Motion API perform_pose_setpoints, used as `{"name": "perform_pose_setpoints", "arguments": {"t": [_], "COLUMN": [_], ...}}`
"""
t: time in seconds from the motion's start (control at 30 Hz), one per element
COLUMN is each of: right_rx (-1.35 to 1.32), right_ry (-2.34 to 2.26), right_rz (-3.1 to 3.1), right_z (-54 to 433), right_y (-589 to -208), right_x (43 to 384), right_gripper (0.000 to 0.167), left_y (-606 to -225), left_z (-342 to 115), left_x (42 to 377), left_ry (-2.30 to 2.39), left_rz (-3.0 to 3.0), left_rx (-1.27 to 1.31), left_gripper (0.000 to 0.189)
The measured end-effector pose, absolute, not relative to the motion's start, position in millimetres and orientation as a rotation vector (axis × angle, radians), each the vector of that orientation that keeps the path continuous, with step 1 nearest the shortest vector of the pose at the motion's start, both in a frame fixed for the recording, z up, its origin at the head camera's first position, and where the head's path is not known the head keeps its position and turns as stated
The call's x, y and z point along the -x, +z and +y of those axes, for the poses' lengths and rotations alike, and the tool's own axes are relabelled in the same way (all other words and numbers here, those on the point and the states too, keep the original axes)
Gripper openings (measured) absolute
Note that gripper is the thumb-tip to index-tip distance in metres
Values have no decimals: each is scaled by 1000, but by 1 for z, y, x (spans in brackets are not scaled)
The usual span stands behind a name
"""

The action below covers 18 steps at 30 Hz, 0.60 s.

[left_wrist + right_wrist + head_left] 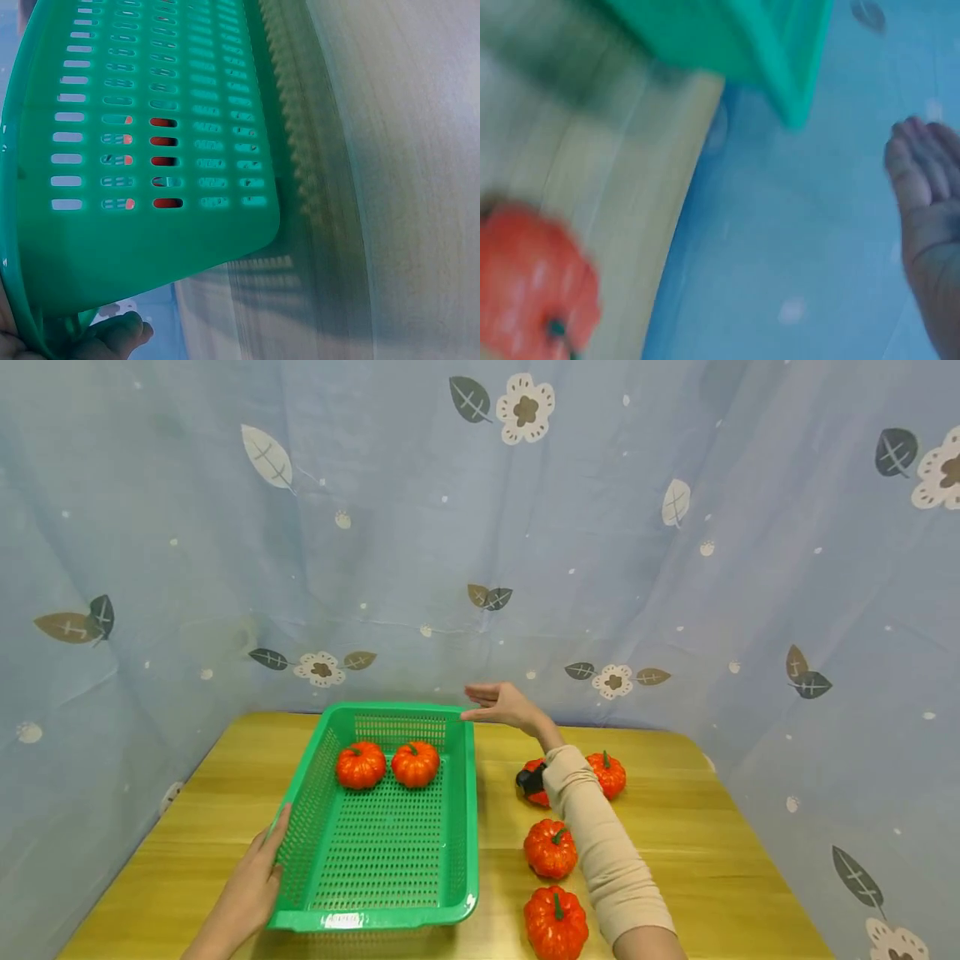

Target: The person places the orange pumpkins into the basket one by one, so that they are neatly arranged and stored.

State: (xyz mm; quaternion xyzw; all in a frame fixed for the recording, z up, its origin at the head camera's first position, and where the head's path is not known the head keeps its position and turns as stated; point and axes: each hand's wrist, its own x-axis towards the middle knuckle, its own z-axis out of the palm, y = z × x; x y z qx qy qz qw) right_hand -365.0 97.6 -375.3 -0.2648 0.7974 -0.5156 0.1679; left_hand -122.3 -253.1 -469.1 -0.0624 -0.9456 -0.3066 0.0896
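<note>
A green plastic basket (471, 827) with slotted walls stands on the table, two small orange pumpkins (361, 766) near its far end. My left hand (251, 885) grips the basket's left rim; in the left wrist view its fingers (124, 334) curl at the rim's edge. Above the far right corner of the basket, my right hand (506, 704) is held with fingers extended and thumb apart, holding nothing. The right wrist view shows that hand (930, 195) against the curtain, away from the basket's corner (780, 82).
Right of the basket, several more pumpkins stand on the wooden table (675, 843), including a near one (556, 922) and a middle one (551, 849). The right forearm partly covers a far pumpkin (606, 775). A patterned blue curtain (420, 527) hangs behind the table.
</note>
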Motion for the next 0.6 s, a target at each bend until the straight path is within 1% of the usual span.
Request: {"name": "perform_pose_setpoints", "arguments": {"t": [0.17,0.4,0.6], "right_rx": [745,635,596], "right_ry": [-1649,-1728,-1780], "right_rz": [2065,1967,1998], "right_z": [179,289,373], "right_y": [-382,-397,-433], "right_x": [362,341,313], "right_gripper": [71,77,78], "left_y": [-470,-470,-469], "left_z": [-253,-255,-257], "left_x": [122,125,130], "left_ry": [-928,-968,-940], "left_rz": [-2837,-2913,-2977], "left_rx": [181,161,179], "left_gripper": [79,77,80]}}
